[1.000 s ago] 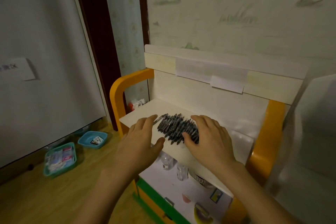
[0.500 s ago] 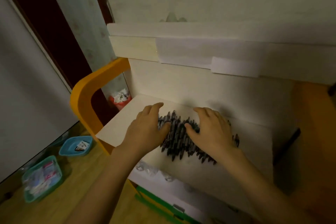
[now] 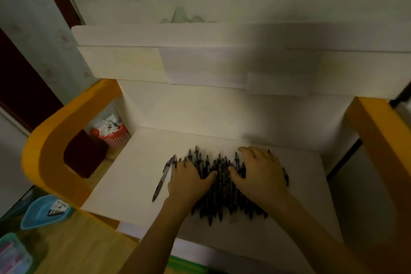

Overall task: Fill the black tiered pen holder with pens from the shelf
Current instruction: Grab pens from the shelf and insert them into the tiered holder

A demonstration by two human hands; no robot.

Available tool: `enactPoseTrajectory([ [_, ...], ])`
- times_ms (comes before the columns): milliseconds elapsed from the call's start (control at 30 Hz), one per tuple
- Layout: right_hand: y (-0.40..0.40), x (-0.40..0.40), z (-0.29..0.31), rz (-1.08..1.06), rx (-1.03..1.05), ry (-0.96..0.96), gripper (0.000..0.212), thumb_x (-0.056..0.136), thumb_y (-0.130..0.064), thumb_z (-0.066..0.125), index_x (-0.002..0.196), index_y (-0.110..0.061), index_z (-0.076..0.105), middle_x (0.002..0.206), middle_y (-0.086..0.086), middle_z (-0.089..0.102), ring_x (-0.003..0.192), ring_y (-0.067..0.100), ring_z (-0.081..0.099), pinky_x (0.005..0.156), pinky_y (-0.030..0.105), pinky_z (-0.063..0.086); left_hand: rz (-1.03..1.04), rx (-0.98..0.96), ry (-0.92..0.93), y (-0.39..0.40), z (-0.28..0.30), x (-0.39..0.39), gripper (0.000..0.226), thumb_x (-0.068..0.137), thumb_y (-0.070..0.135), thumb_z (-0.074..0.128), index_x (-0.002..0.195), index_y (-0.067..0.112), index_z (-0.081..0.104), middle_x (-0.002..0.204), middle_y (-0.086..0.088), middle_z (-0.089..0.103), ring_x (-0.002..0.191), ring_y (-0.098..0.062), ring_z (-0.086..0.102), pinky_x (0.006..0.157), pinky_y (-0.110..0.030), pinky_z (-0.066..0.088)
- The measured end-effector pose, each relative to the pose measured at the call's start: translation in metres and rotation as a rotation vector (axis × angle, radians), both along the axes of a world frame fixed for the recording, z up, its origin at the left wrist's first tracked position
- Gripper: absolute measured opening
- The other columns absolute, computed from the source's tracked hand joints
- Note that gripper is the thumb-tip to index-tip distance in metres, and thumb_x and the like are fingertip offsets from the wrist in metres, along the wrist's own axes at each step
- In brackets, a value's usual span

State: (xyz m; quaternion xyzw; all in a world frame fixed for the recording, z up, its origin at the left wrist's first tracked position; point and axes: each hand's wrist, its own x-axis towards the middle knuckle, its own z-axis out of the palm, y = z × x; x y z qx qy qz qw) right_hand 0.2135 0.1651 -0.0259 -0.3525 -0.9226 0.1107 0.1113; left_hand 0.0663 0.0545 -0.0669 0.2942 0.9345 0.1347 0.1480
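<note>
here, pressing left hand (image 3: 189,181) and right hand (image 3: 260,176), fingers spread flat, onto the pens (image 3: 222,193), probably corralling them on the shelf (image 3: 133,184) for gathering.

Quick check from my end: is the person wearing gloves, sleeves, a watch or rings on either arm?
None visible. The left hand and right hand are bare, with no gloves. Both forearms are uncovered up to the frame edge: no sleeves, watch or bracelet. The dim, blurred picture hides any rings.

Both hands cover the middle of the pen pile (image 3: 222,187); the teal tray (image 3: 11,256) is cut off at the near-left corner, its contents blurred
</note>
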Motion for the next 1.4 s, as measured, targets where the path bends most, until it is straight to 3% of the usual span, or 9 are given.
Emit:
enactPoseTrajectory([
  [333,-0.007,-0.016,-0.005,-0.059,-0.010,0.016,0.059,0.086,-0.054,0.051,0.132,-0.019,0.053,0.128,0.002,0.059,0.119,0.027,0.052,0.101,0.042,0.041,-0.053,-0.101,-0.017,0.017,-0.012,-0.001,0.107,0.070,0.073,0.062,0.147,0.008,0.024,0.147,-0.021,0.019,0.129,-0.039,0.039,0.100,-0.043,0.047],
  [467,-0.009,-0.019,-0.009,-0.060,-0.003,0.019,0.056,0.083,-0.053,0.053,0.127,-0.017,0.057,0.121,0.004,0.062,0.112,0.027,0.056,0.096,0.042,0.044,-0.039,-0.109,-0.050,0.022,-0.013,-0.001,0.115,0.068,0.073,0.065,0.150,0.009,0.014,0.151,-0.024,0.013,0.132,-0.042,0.034,0.103,-0.044,0.044],
  [633,-0.009,-0.019,-0.014,-0.083,0.006,0.030,0.056,0.079,-0.053,0.052,0.120,-0.016,0.062,0.114,0.005,0.065,0.104,0.028,0.060,0.090,0.042,0.047,-0.010,-0.047,-0.123,0.027,-0.012,-0.003,0.110,0.071,0.061,0.071,0.147,0.004,0.016,0.144,-0.021,0.029,0.126,-0.033,0.044,0.097,-0.040,0.046],
  [933,-0.002,-0.016,-0.015,-0.075,-0.007,0.006,0.052,0.084,-0.050,0.054,0.124,-0.017,0.059,0.119,0.004,0.061,0.112,0.028,0.055,0.095,0.042,0.043,-0.011,0.024,-0.206,0.034,-0.016,-0.011,0.084,0.078,0.044,0.073,0.134,0.000,0.029,0.124,-0.016,0.048,0.104,-0.024,0.055,0.074,-0.030,0.051],
  [1000,0.001,-0.016,-0.014,-0.072,-0.014,0.001,0.053,0.086,-0.051,0.052,0.127,-0.018,0.056,0.123,0.003,0.059,0.115,0.026,0.053,0.097,0.041,0.041,-0.001,0.067,-0.249,0.034,-0.016,-0.015,0.082,0.079,0.039,0.074,0.133,-0.001,0.027,0.111,-0.014,0.055,0.090,-0.020,0.060,0.062,-0.028,0.052],
  [1067,0.003,-0.016,-0.015,-0.074,-0.014,-0.005,0.054,0.087,-0.052,0.051,0.130,-0.019,0.054,0.127,0.003,0.057,0.119,0.026,0.051,0.099,0.041,0.039,-0.001,0.094,-0.270,0.033,-0.015,-0.017,0.078,0.082,0.031,0.073,0.135,-0.002,0.025,0.094,-0.009,0.056,0.071,-0.013,0.055,0.047,-0.021,0.041],
  [1133,0.005,-0.016,-0.016,-0.072,-0.015,-0.003,0.054,0.087,-0.052,0.051,0.130,-0.019,0.055,0.127,0.003,0.057,0.119,0.026,0.051,0.100,0.041,0.038,-0.008,0.107,-0.275,0.033,-0.015,-0.019,0.074,0.085,0.026,0.070,0.135,-0.005,0.024,0.081,-0.004,0.052,0.061,-0.009,0.049,0.044,-0.020,0.037],
  [1300,0.006,-0.015,-0.018,-0.059,-0.009,-0.005,0.051,0.089,-0.052,0.051,0.128,-0.019,0.055,0.126,0.003,0.057,0.118,0.025,0.050,0.100,0.040,0.037,-0.088,0.076,-0.266,0.031,-0.012,-0.025,0.034,0.089,0.029,0.067,0.099,0.009,0.042,0.091,-0.009,0.050,0.060,-0.008,0.044,0.047,-0.019,0.039],
  [1400,0.008,-0.015,-0.018,-0.053,-0.011,-0.028,0.052,0.091,-0.053,0.047,0.132,-0.021,0.051,0.130,0.001,0.053,0.122,0.023,0.046,0.102,0.038,0.035,-0.112,0.089,-0.259,0.028,-0.009,-0.025,0.040,0.088,0.036,0.069,0.073,0.019,0.035,0.069,-0.001,0.044,0.052,-0.006,0.040,0.042,-0.015,0.034],
])
